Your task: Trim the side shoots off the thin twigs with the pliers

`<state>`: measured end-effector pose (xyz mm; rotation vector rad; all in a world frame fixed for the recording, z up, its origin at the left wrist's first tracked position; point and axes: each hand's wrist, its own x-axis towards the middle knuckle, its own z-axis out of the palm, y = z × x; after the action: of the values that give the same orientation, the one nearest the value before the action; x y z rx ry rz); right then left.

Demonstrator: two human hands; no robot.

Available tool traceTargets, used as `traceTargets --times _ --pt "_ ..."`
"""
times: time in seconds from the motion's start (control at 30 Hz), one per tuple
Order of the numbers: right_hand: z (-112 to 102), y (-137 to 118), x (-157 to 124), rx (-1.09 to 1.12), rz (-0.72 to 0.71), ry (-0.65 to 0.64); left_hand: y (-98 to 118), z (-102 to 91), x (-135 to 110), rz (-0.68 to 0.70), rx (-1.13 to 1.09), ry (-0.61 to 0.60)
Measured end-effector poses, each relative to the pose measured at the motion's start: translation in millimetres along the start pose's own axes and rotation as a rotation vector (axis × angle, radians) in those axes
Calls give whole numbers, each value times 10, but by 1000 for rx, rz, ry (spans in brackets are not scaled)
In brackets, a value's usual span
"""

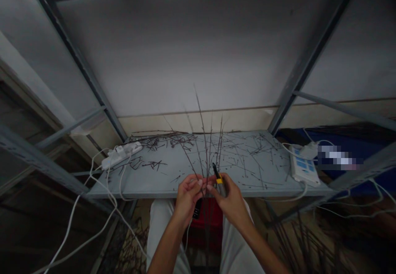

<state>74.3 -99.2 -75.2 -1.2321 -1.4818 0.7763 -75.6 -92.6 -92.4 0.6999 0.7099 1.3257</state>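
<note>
Several thin dark twigs [202, 154] rise from between my hands, fanning out above the shelf, with their lower ends running down toward my knees. My left hand [188, 193] is closed, thumb and fingers pinching the twigs near the shelf's front edge. Close beside it, my right hand [228, 197] is closed around a black-and-yellow hand tool [219, 180] with a dark tip pointing up; its exact kind is unclear. The right thumb and fingertips also reach in at the twigs.
Cut twig pieces [184, 140] lie scattered over the grey metal shelf [173, 185]. Power strips stand at the left [122, 155] and right [305, 166], with white cables [113, 208] hanging down. Metal posts [305, 74] frame the shelf. Below my hands is a red object [213, 214].
</note>
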Motion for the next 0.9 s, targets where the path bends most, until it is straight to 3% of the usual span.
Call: traceTargets --times 0.1,0.43,0.67,0.9 --pt "53 85 -15 37 44 25 -32 20 -9 -3 -3 21" --pt "95 213 -57 26 87 -75 -147 -16 -17 24 -62 76" --pt "84 145 -29 11 104 -4 -191 -64 -28 30 -49 159" --pt "9 54 166 32 19 13 -226 -54 -42 37 -31 188"
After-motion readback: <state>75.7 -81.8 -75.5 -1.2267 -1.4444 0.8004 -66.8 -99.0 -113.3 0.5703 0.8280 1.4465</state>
